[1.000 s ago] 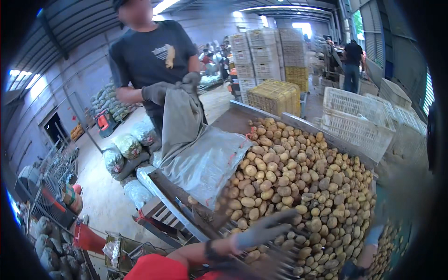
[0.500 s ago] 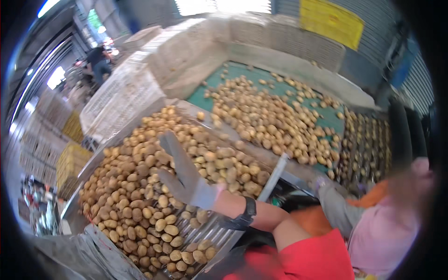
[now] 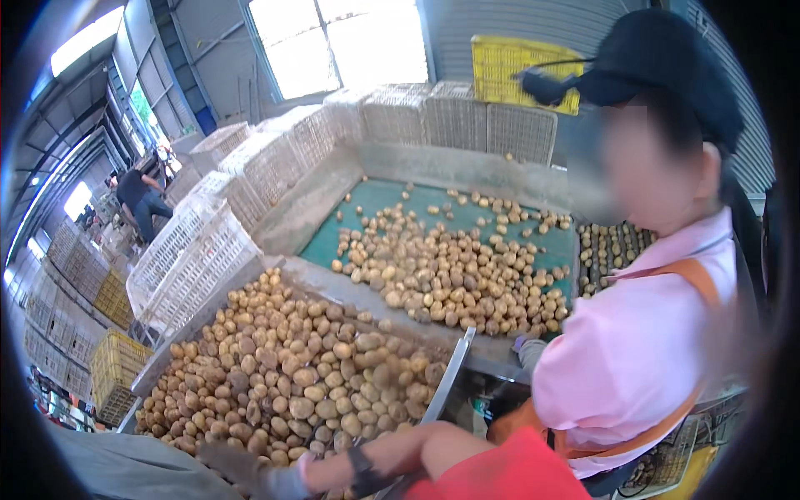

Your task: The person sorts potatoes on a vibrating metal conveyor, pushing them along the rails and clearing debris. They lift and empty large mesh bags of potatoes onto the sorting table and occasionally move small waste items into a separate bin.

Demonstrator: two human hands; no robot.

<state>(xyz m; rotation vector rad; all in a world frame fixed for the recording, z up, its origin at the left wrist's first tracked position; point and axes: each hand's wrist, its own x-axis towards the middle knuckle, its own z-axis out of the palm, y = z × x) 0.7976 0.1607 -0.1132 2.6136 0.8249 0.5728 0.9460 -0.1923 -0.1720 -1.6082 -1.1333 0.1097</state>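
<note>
A heap of brown and tan potatoes [image 3: 292,367] fills a sloping metal-edged trough in front of me. My right hand [image 3: 250,475], in a grey glove with a pale cuff, is low over the near edge of this heap. Its fingers are blurred and partly merge with the potatoes, so I cannot tell whether they hold one. A dark band circles my bare right wrist, and the sleeve above is red. My left hand does not show. Beyond a grey divider [image 3: 333,283], more potatoes [image 3: 467,275] lie spread over a green belt [image 3: 321,242].
At my right a co-worker [image 3: 625,358] in pink with orange straps has a gloved hand [image 3: 529,350] by the belt's edge. Dark rollers [image 3: 612,246] carry potatoes beyond. White crates [image 3: 196,258] stand around the trough, yellow crates [image 3: 117,371] at left. Another person [image 3: 143,200] bends far off.
My right hand has swung from above the middle of the potato heap down toward its near edge. My view has shifted, bringing the co-worker's head and upper body into the picture.
</note>
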